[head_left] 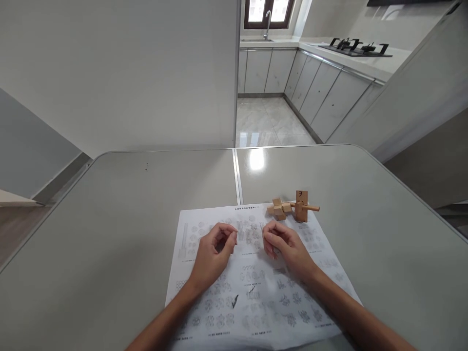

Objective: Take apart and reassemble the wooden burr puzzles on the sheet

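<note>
My left hand hovers over or rests on a large printed sheet; its fingers curl round so that thumb and forefinger meet, with nothing seen between them. Across a small gap, my right hand is loosely closed, its fingers folded in and no object showing. Just beyond the right hand, at the sheet's far right corner, lies a light wooden interlocking block puzzle. Beside it stands a darker wooden puzzle of flat pieces with a thin rod through it and a dark mark on top.
The sheet carries rows of small diagrams and two dark marks. It lies on a grey table with a metal seam down the middle. Behind the table are a white panel and a kitchen with cabinets and a stove.
</note>
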{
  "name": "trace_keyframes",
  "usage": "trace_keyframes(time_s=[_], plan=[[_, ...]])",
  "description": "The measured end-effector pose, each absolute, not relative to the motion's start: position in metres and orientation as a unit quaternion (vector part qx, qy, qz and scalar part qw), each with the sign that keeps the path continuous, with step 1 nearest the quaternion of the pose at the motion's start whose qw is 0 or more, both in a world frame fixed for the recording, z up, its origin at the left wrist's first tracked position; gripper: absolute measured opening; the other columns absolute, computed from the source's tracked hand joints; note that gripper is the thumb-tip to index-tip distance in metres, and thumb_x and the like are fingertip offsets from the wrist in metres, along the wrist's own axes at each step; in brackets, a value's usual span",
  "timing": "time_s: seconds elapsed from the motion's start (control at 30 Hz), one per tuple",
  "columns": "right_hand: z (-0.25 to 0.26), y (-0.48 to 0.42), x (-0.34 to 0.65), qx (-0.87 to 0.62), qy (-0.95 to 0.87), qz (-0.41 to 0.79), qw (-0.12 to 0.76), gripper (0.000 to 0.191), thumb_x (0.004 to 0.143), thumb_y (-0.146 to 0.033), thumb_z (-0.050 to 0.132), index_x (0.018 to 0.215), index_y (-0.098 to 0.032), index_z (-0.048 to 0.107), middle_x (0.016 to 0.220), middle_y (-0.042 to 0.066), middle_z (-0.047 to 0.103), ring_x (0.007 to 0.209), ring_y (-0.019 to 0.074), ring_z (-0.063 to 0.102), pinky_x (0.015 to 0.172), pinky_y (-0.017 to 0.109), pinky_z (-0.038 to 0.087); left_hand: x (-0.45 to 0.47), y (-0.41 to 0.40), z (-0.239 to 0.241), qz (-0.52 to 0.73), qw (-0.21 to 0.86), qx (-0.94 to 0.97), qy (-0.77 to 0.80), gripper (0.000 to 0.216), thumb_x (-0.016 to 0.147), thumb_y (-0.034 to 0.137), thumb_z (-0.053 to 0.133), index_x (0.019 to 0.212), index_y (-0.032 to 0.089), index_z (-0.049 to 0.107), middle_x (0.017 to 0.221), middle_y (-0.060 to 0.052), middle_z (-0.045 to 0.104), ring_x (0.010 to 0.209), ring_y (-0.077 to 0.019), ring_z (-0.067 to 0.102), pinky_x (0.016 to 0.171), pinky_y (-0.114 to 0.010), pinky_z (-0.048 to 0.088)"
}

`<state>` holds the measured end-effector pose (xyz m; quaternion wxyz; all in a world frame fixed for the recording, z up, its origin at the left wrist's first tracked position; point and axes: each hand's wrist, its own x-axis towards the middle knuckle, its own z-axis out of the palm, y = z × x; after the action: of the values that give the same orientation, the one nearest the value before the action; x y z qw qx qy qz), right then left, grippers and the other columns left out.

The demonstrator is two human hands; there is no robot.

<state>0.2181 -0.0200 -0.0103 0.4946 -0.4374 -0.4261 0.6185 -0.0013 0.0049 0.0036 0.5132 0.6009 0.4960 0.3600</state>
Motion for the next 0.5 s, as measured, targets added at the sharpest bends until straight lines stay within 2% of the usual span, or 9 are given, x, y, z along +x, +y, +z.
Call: trace_keyframes(time_s=[0.3, 0.5], plan=[[-0.017, -0.017, 0.227, -0.394, -0.428, 0.618, 0.528, 0.025, 0.098, -0.036, 0.068, 0.079, -0.022, 0.059, 0.057, -0.005, 0.054, 0.048, 0.0111, 0.043, 0.049, 0.026, 0.035, -0.002, 0.006, -0.001, 0.365, 0.514, 0.600, 0.492, 0.019, 0.102, 0.041, 0.062, 0.101, 0.022, 0.066, 0.081, 0.001, 0.061, 0.069, -0.0135, 0.056, 0.065, -0.027, 0.049], [-0.010, -0.008, 0.242, -0.405, -0.426, 0.558, 0.586, 0.049, 0.104, -0.044, 0.054, 0.059, -0.023, 0.050, 0.046, -0.005, 0.042, 0.041, 0.0108, 0.033, 0.043, 0.027, 0.024, -0.002, 0.007, 0.001, 0.369, 0.514, 0.595, 0.495, 0.018, 0.102, 0.040, 0.061, 0.100, 0.023, 0.065, 0.077, 0.002, 0.058, 0.068, -0.0135, 0.054, 0.067, -0.027, 0.050]])
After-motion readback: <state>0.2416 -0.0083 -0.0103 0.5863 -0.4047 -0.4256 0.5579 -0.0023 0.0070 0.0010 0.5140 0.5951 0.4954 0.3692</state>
